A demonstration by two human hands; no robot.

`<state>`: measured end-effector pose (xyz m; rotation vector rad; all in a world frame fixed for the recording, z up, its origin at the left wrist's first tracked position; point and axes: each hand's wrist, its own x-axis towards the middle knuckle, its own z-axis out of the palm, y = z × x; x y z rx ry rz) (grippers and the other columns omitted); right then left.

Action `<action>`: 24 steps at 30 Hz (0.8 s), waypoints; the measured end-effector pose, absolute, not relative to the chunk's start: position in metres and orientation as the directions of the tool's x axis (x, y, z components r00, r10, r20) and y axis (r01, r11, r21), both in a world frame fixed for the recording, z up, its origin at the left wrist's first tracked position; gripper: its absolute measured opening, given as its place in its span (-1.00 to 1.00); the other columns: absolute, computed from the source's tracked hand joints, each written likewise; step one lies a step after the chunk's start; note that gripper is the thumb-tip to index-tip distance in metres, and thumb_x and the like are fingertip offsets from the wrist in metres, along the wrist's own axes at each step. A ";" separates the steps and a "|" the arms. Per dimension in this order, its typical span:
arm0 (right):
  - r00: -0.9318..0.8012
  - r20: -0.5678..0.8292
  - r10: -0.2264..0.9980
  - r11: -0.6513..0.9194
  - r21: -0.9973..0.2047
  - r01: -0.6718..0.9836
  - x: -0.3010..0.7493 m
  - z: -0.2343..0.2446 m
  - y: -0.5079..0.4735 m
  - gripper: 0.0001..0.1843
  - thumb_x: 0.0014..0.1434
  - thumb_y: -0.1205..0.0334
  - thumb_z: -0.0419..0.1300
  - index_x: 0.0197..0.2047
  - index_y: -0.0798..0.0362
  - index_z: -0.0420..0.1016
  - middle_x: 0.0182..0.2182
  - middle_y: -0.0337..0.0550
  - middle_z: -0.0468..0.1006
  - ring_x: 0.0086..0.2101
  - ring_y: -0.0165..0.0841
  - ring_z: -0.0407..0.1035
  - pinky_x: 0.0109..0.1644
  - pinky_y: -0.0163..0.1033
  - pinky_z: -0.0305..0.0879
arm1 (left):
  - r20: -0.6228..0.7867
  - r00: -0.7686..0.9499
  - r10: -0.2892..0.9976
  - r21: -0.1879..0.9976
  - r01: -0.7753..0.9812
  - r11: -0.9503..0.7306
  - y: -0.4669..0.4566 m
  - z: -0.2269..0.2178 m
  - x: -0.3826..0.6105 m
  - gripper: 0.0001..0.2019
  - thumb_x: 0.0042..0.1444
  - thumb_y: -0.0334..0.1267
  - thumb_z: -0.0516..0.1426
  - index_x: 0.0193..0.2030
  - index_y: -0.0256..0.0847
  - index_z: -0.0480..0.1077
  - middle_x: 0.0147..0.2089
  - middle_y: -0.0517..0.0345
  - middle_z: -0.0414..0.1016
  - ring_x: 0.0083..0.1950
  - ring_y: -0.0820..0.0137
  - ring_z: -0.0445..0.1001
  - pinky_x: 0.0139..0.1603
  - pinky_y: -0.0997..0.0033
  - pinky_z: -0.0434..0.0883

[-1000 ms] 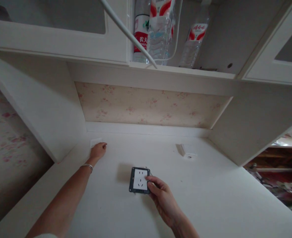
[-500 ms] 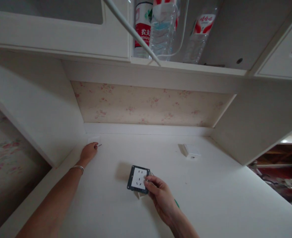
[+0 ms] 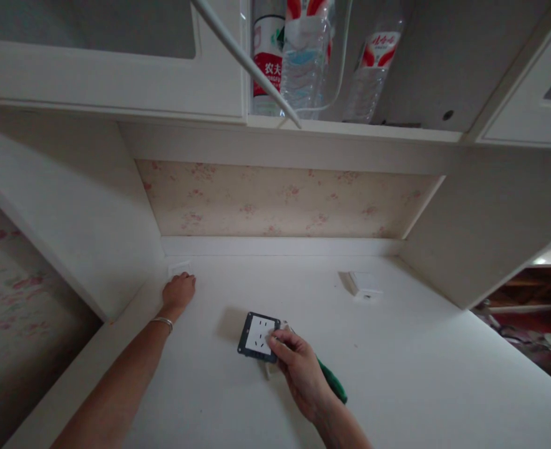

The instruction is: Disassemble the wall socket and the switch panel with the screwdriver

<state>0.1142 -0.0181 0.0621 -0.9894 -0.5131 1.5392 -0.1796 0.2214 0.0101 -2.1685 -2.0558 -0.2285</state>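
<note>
My right hand pinches a wall socket between thumb and fingers. The socket has a white face with slots and a dark frame with holes at its corners. From behind this hand sticks out the green handle of a tool; its other end is hidden, and I cannot tell whether the hand grips it too. At the back left, my left hand rests with curled fingers at the near edge of a white square plate. What those fingers hold, if anything, is hidden.
A white box-shaped fitting sits on the white surface at the right. Overhead, an open cabinet holds several plastic bottles, and a white cable hangs from it. White side panels enclose the space.
My left hand has shifted right and turned, hiding the thin, small object that showed at its fingertips. More of the white plate shows. The green handle has swung further into sight behind my right hand.
</note>
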 end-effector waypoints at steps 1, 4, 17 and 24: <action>0.054 -0.296 0.954 -0.211 -0.787 -0.580 0.114 0.062 -0.017 -0.69 -0.12 0.17 0.45 -0.31 0.12 0.55 -0.30 -0.14 0.58 -0.28 -0.38 0.44 -0.14 -0.30 0.32 | 0.209 0.064 0.976 -0.005 0.998 -0.065 0.219 0.010 -0.180 -0.59 0.26 -0.24 -0.15 -0.17 -0.28 0.52 -0.09 -0.18 0.50 -0.07 0.09 0.46 -0.14 0.17 0.40; 0.081 -0.258 0.963 -0.172 -0.814 -0.555 0.109 0.061 -0.013 -0.70 -0.09 0.14 0.43 -0.31 0.12 0.56 -0.31 -0.14 0.57 -0.28 -0.36 0.44 -0.11 -0.29 0.33 | 0.206 0.088 0.974 -0.006 0.996 -0.089 0.209 0.012 -0.185 -0.59 0.27 -0.22 -0.15 -0.17 -0.28 0.51 -0.10 -0.15 0.51 -0.07 0.12 0.47 -0.08 0.18 0.38; 0.139 -0.040 0.989 -0.033 -0.998 -0.051 0.087 0.055 0.001 -0.70 0.05 -0.02 0.28 -0.29 0.04 0.58 -0.41 -0.16 0.59 -0.36 -0.28 0.45 -0.31 -0.26 0.32 | 0.145 0.021 0.989 0.187 0.981 -0.049 0.178 0.041 -0.203 -0.67 0.20 -0.26 -0.06 -0.28 -0.31 0.52 -0.12 -0.17 0.53 -0.06 0.16 0.51 0.01 0.22 0.37; 0.111 0.028 0.993 0.018 -0.996 0.090 0.088 0.056 0.011 -0.74 0.11 -0.01 0.21 -0.26 -0.01 0.56 -0.38 -0.18 0.61 -0.37 -0.28 0.46 -0.33 -0.26 0.31 | -0.049 0.101 0.994 0.749 0.662 -0.031 0.094 0.062 -0.145 -0.45 0.25 0.12 -0.17 -0.04 -0.21 0.48 -0.04 -0.01 0.55 -0.23 0.30 0.55 -0.32 0.40 0.46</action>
